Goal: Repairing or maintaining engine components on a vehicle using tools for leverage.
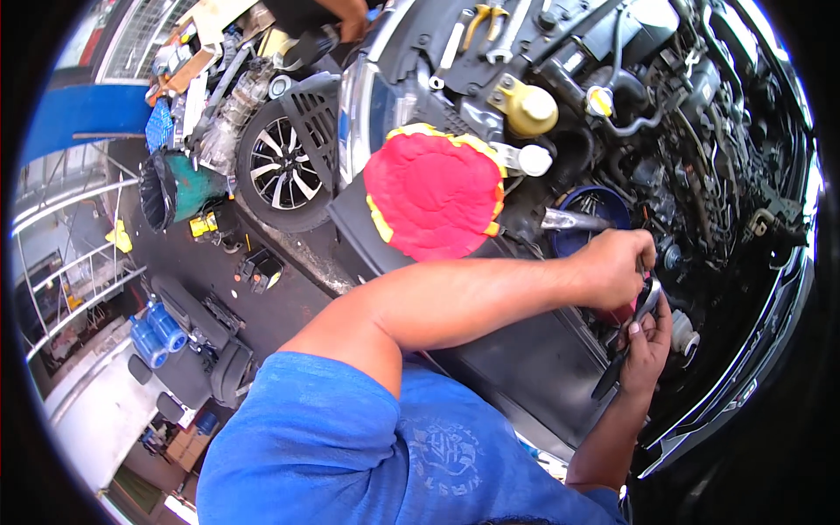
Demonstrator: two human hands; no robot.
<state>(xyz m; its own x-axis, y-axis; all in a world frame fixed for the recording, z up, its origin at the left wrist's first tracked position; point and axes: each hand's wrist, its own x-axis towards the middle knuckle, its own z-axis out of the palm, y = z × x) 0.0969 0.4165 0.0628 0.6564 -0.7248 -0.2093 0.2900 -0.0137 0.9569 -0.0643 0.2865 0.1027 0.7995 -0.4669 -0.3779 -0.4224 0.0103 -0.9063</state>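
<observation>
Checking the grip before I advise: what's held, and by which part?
A metal tool: the right hand holds it between thumb and fingers near its silver end. The left hand curls just above; whether it grips is hidden.

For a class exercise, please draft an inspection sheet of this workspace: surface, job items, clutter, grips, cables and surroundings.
Surface: dark grey body panel beside an open engine bay; a red cloth with yellow edging lies to the left of the bay.
Job's things: a shiny-ended dark tool, exact type unclear; a blue bowl with a metal tube-like piece lying across it.
Clutter: silver wrench and yellow-handled pliers at the bay's far edge.
Grips: right hand holds the tool; left hand is curled closed just above, its contents hidden.
Cables: dark hoses and wiring throughout the bay.
Surroundings: wheel, blue water jugs.
</observation>
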